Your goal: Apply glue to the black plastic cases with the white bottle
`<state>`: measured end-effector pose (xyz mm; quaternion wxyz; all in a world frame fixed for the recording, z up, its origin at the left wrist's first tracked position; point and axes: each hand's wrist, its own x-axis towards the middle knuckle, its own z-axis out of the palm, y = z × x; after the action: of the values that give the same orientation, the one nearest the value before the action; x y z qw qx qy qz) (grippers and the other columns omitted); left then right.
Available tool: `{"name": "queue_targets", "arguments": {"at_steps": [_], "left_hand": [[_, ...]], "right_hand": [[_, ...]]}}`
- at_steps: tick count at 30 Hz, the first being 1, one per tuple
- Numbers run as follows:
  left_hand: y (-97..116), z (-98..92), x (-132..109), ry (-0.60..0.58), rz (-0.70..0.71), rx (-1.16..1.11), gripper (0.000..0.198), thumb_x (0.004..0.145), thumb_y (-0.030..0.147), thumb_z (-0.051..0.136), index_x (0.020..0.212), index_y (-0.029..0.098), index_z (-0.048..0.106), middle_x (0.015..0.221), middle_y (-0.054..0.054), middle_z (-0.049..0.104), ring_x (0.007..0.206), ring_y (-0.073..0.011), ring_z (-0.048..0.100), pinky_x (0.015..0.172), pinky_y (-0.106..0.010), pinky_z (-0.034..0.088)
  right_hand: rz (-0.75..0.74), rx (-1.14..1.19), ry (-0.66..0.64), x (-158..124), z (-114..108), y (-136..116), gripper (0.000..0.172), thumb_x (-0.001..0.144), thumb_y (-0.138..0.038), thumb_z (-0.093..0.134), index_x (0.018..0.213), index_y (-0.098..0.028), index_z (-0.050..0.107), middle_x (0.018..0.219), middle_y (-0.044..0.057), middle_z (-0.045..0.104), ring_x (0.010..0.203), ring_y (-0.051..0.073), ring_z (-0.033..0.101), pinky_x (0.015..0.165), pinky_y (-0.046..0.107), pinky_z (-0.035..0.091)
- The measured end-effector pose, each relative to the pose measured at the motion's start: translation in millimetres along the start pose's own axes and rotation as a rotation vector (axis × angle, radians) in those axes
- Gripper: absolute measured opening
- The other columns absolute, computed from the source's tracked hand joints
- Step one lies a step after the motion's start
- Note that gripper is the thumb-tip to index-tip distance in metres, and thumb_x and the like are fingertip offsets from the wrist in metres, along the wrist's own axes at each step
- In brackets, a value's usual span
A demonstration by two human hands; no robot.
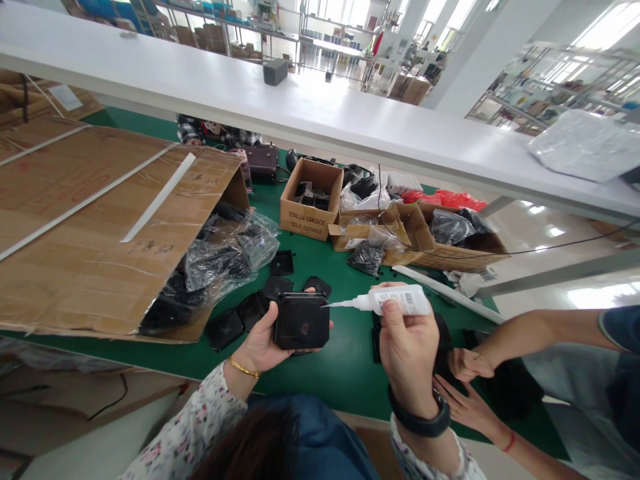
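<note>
Held above the green worktop point(330, 373), the square black plastic housing point(301, 323) looks light, rigid and smooth, best gripped by its edges as the left hand point(260, 343) does, while the right hand point(407, 347) pinches a soft white squeeze glue bottle point(395, 300).

my left hand point(260, 347) grips a black square plastic part point(301, 322) over the green table point(345, 373); my right hand point(407, 347) holds a white glue bottle point(395, 300), its nozzle tip at the part's top edge. beside me, a co-worker's hands point(463, 383) rest on other black parts.
</note>
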<state>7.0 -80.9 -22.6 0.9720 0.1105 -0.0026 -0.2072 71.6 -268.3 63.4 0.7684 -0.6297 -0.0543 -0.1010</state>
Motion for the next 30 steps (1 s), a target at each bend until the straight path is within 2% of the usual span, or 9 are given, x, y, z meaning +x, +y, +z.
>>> {"name": "queue_targets", "arguments": {"at_steps": [9,14,21,30], "left_hand": [[3.4,5.3,6.0,-0.023,0.039,0.008,0.075,0.081,0.058,0.061,0.143,0.024,0.038,0.141,-0.018,0.047,0.133,-0.0446,0.036,0.097,-0.057,0.042],[5.0,5.2,7.7,-0.062,0.057,0.003,0.072,0.083,0.056,0.059,0.144,0.024,0.037,0.141,-0.017,0.048,0.133,-0.043,0.037,0.099,-0.058,0.04],[3.9,5.4,8.1,-0.087,0.061,0.011,0.071,0.084,0.056,0.056,0.144,0.024,0.035,0.137,-0.016,0.052,0.13,-0.0412,0.041,0.099,-0.058,0.039],[0.3,10.0,5.0,-0.052,0.06,0.012,0.075,0.083,0.055,0.059,0.146,0.026,0.031,0.137,-0.015,0.053,0.13,-0.0386,0.043,0.104,-0.059,0.033]], "right_hand": [[-0.036,-0.141,-0.105,7.4,12.0,-12.9,0.028,0.078,-0.029,0.076,0.101,-0.019,0.066,0.092,0.006,0.072,0.079,0.02,0.068,0.071,0.032,0.055],[-0.11,-0.237,-0.176,10.2,19.5,-27.4,0.025,0.076,-0.028,0.077,0.099,-0.023,0.068,0.09,0.002,0.071,0.076,0.017,0.068,0.068,0.026,0.055],[-0.208,-0.367,-0.256,10.8,17.1,-31.5,0.022,0.08,-0.028,0.073,0.101,-0.025,0.066,0.094,0.002,0.069,0.08,0.018,0.066,0.072,0.029,0.051],[-0.229,-0.389,-0.315,9.7,14.3,-35.5,0.022,0.082,-0.028,0.071,0.101,-0.022,0.064,0.095,0.005,0.067,0.082,0.021,0.065,0.072,0.033,0.051]]}}
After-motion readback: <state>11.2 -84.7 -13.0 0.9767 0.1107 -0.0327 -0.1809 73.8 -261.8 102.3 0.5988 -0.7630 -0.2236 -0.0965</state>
